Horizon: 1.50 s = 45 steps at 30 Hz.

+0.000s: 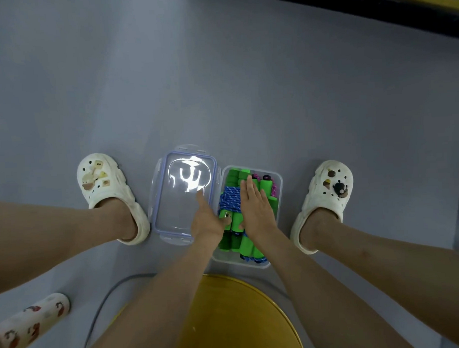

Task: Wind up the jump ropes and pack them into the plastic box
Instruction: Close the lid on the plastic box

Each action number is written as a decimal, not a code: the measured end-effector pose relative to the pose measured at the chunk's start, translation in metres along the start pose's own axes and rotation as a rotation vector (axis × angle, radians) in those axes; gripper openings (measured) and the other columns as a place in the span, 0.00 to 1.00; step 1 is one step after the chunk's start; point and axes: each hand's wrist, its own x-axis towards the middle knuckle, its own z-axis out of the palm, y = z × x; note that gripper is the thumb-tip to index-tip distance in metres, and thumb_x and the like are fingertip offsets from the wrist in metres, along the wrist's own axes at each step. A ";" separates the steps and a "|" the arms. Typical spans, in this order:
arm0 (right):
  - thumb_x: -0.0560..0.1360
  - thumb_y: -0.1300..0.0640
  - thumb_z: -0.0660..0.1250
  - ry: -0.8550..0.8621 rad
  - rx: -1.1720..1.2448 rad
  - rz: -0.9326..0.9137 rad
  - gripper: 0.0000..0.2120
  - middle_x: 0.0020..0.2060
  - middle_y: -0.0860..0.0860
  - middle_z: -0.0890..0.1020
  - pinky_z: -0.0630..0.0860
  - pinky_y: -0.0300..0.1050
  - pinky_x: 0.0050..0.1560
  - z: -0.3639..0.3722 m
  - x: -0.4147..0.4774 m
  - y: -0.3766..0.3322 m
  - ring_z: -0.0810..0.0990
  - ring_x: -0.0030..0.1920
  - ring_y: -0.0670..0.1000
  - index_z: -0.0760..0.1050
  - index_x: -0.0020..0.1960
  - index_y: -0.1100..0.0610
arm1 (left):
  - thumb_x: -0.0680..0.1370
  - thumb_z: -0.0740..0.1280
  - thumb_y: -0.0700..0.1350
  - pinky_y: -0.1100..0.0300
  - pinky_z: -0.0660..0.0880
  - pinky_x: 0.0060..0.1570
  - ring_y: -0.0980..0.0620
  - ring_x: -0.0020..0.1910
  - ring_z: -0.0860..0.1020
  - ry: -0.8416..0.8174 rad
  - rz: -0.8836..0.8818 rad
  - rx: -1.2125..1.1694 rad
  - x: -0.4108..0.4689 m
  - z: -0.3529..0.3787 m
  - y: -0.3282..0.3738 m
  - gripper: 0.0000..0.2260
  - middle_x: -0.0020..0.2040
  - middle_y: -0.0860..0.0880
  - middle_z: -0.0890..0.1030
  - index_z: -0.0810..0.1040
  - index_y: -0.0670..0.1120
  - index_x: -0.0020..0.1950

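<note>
— Which step was that?
— Packing, I'd judge. The right hand [254,206] lay flat, fingers straight, pressing the jump ropes [230,199] down into the plastic box [279,183], centre-right of frame.
— And the left hand [208,222]?
— Beside it, across the box's left wall, one finger straight on the lid [177,209], gripping nothing. The next move probably called for lifting that lid over.

Grey floor [219,70]. White charm-studded clog [104,186] at 9 o'clock, second clog [328,193] at 3. Yellow stool [236,316] at 6; grey cable [117,283] at 7.
</note>
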 end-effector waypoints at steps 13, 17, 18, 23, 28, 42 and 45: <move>0.70 0.54 0.74 -0.015 0.029 -0.055 0.54 0.76 0.58 0.37 0.45 0.51 0.75 -0.005 -0.005 0.007 0.42 0.77 0.57 0.35 0.76 0.62 | 0.71 0.74 0.53 0.64 0.76 0.33 0.43 0.47 0.80 -0.268 0.006 -0.075 0.009 -0.014 -0.022 0.39 0.64 0.37 0.75 0.56 0.49 0.76; 0.71 0.47 0.71 -0.025 0.091 -0.063 0.51 0.76 0.58 0.39 0.46 0.50 0.74 -0.012 -0.011 0.008 0.43 0.77 0.57 0.38 0.77 0.60 | 0.73 0.73 0.52 0.60 0.76 0.45 0.47 0.50 0.79 -0.422 0.006 0.250 -0.002 -0.027 -0.027 0.30 0.62 0.41 0.76 0.66 0.43 0.70; 0.73 0.45 0.69 -0.011 0.119 -0.058 0.49 0.76 0.59 0.40 0.47 0.50 0.74 -0.014 -0.011 0.007 0.45 0.77 0.57 0.39 0.77 0.59 | 0.74 0.72 0.50 0.57 0.75 0.50 0.46 0.54 0.78 -0.433 0.037 0.389 -0.003 -0.028 -0.025 0.26 0.62 0.42 0.76 0.69 0.43 0.67; 0.79 0.49 0.61 0.090 0.130 -0.086 0.32 0.77 0.59 0.47 0.54 0.51 0.73 -0.031 -0.002 0.005 0.53 0.76 0.58 0.51 0.77 0.59 | 0.79 0.64 0.45 0.57 0.74 0.48 0.45 0.53 0.79 -0.371 0.141 0.700 0.003 -0.021 -0.005 0.11 0.56 0.43 0.79 0.74 0.40 0.57; 0.77 0.65 0.60 0.148 -0.010 -0.178 0.30 0.77 0.59 0.48 0.48 0.51 0.75 -0.040 0.014 0.010 0.49 0.76 0.57 0.53 0.76 0.59 | 0.79 0.61 0.37 0.53 0.75 0.55 0.43 0.59 0.78 -0.284 0.251 1.016 0.014 -0.023 0.024 0.13 0.60 0.44 0.78 0.74 0.40 0.63; 0.79 0.65 0.57 0.000 0.125 0.197 0.12 0.55 0.59 0.75 0.71 0.49 0.48 -0.048 0.041 0.052 0.75 0.54 0.61 0.72 0.60 0.61 | 0.81 0.56 0.35 0.56 0.73 0.43 0.45 0.55 0.79 -0.107 0.967 1.428 0.047 -0.005 0.130 0.12 0.60 0.44 0.75 0.74 0.41 0.60; 0.80 0.61 0.57 0.003 0.227 0.250 0.11 0.53 0.59 0.78 0.72 0.47 0.44 -0.035 0.039 0.059 0.78 0.52 0.60 0.75 0.58 0.60 | 0.77 0.62 0.32 0.56 0.73 0.42 0.47 0.52 0.77 -0.012 0.917 1.203 0.046 -0.014 0.112 0.15 0.61 0.43 0.70 0.68 0.40 0.63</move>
